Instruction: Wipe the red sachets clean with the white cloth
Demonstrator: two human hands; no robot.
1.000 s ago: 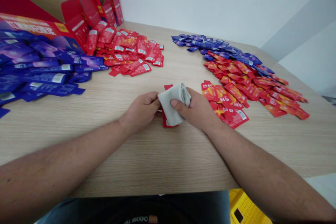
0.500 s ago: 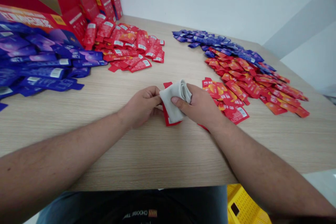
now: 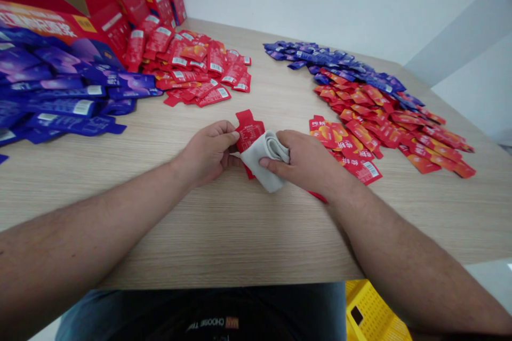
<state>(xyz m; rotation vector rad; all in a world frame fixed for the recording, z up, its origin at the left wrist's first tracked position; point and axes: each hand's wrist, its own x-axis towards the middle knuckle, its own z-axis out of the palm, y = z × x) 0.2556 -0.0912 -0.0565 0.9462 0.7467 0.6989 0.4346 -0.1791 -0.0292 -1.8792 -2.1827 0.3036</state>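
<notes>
My left hand point(image 3: 208, 152) pinches a small red packet point(image 3: 247, 133) by its left edge, holding it on the wooden table point(image 3: 224, 234). My right hand point(image 3: 308, 162) is closed on a folded grey cloth point(image 3: 264, 160) that lies over the packet's lower right part. The packet's back, with small white print, shows above the cloth. Just right of my right hand lie more red-and-orange packets point(image 3: 344, 144).
A heap of red packets point(image 3: 192, 69) lies at the back left beside blue packets point(image 3: 60, 96) and red display boxes point(image 3: 120, 5). At the right a long spread of red packets point(image 3: 400, 122) meets blue ones point(image 3: 332, 61). A yellow crate point(image 3: 372, 314) sits below the table edge.
The cloth has slid down and toward me across the packet, uncovering the packet's upper part. My left hand has kept its hold on the edge.
</notes>
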